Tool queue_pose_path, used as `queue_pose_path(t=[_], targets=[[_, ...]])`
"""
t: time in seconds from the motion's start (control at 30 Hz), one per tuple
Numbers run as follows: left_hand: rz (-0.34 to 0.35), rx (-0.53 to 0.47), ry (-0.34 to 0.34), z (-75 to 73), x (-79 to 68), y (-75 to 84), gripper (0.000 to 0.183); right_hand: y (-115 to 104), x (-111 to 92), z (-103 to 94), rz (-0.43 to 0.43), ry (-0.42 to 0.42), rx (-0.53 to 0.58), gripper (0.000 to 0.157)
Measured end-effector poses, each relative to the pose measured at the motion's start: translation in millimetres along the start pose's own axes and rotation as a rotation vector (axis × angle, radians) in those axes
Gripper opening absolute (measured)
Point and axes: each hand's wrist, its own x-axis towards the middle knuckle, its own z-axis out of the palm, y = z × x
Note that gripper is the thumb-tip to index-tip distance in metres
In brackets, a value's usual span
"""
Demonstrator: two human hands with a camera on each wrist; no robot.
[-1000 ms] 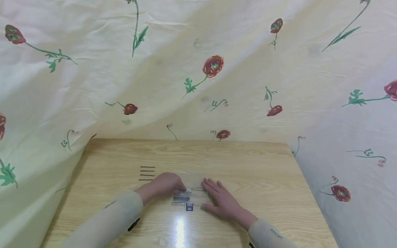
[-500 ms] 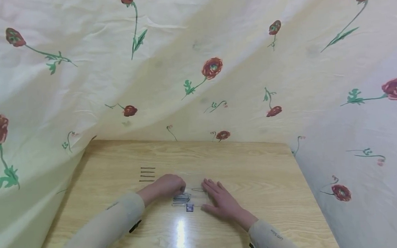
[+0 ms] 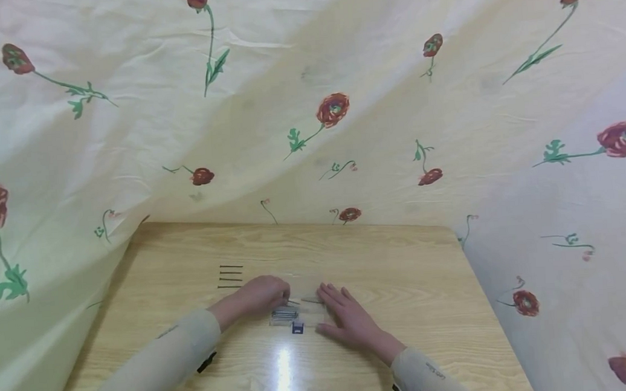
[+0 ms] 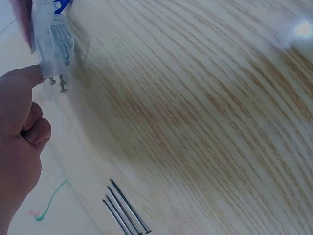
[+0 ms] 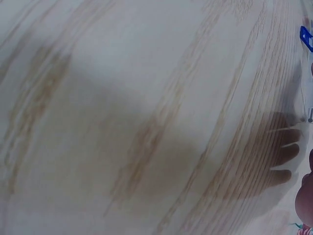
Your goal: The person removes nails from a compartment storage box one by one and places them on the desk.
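A clear plastic box point(image 3: 312, 318) with a blue clasp point(image 3: 297, 327) lies on the table between both hands, several nails point(image 3: 284, 314) inside it. My left hand point(image 3: 262, 293) bends over its left part, fingertips pinching a thin nail point(image 3: 293, 302). From the left wrist, that hand point(image 4: 22, 110) has one finger reaching to the box's end, the others curled; nail heads point(image 4: 62, 84) show there. Fingers extended, my right hand point(image 3: 351, 320) rests against the box's right side. Only a sliver of that hand point(image 5: 305, 198) enters the right wrist view.
Several dark nails point(image 3: 230, 273) lie in a parallel row on the wooden table point(image 3: 406, 274), left of and beyond the box. A flowered cloth point(image 3: 263, 102) hangs behind the table and along both sides.
The left hand has shifted slightly at the box, its fingertips drawing back a little to the left with the nail. The right hand stays in place.
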Motion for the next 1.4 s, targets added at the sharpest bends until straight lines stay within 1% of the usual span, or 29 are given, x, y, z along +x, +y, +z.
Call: queue_pose_path(t=[0.13, 0.27, 0.33, 0.43, 0.5, 0.57, 0.63, 0.77, 0.83, 0.9, 1.0, 1.1, 1.27, 1.4], targets=[[-0.010, -0.081, 0.029, -8.2, -3.6, -1.4, 0.005, -0.7, 0.7, -0.8, 0.000, -0.004, -0.003, 0.088], [-0.038, -0.110, 0.045, -20.6, -12.6, -4.1, 0.006, -1.1, 1.6, -0.6, 0.001, -0.003, 0.005, 0.088], [-0.056, -0.107, 0.060, -29.1, -20.5, -6.8, 0.007, -0.8, 1.8, -0.4, 0.004, -0.005, 0.004, 0.088], [-0.066, -0.072, 0.093, -40.4, -35.2, -14.8, 0.006, -0.7, 1.7, -0.8, 0.011, -0.018, 0.000, 0.088], [-0.081, -0.044, 0.116, -45.5, -47.2, -21.6, 0.004, -1.0, 1.6, -1.6, 0.007, -0.018, 0.007, 0.087], [-0.092, -0.016, 0.138, -47.5, -59.7, -29.8, 0.005, -1.6, 1.6, -2.9, 0.006, -0.021, 0.015, 0.087], [-0.099, 0.013, 0.160, -46.4, -72.3, -38.6, 0.006, -1.4, 2.0, -3.5, 0.005, -0.022, 0.021, 0.087], [-0.132, 0.028, 0.192, -40.7, -94.0, -52.0, 0.007, 0.2, 3.2, -3.9, -0.001, -0.026, 0.020, 0.088], [-0.177, 0.023, 0.204, -35.3, -102.4, -56.0, 0.008, 1.1, 3.7, -3.7, -0.004, -0.026, 0.017, 0.087], [-0.205, 0.017, 0.220, -29.6, -108.9, -58.3, 0.009, 1.2, 4.1, -3.8, -0.008, -0.026, 0.018, 0.088], [-0.234, 0.020, 0.248, -20.2, -114.9, -62.3, 0.009, 1.3, 4.5, -2.7, -0.004, -0.028, 0.012, 0.088], [-0.230, 0.029, 0.276, -14.4, -117.9, -65.4, 0.009, 0.9, 4.9, -1.5, -0.002, -0.023, 0.018, 0.087], [-0.223, 0.066, 0.302, -9.2, -118.8, -68.5, 0.011, -0.2, 4.5, -0.4, 0.021, -0.033, 0.018, 0.087], [-0.224, 0.094, 0.319, -6.4, -117.3, -71.4, 0.010, -1.3, 5.1, 0.8, 0.018, -0.027, 0.021, 0.087]])
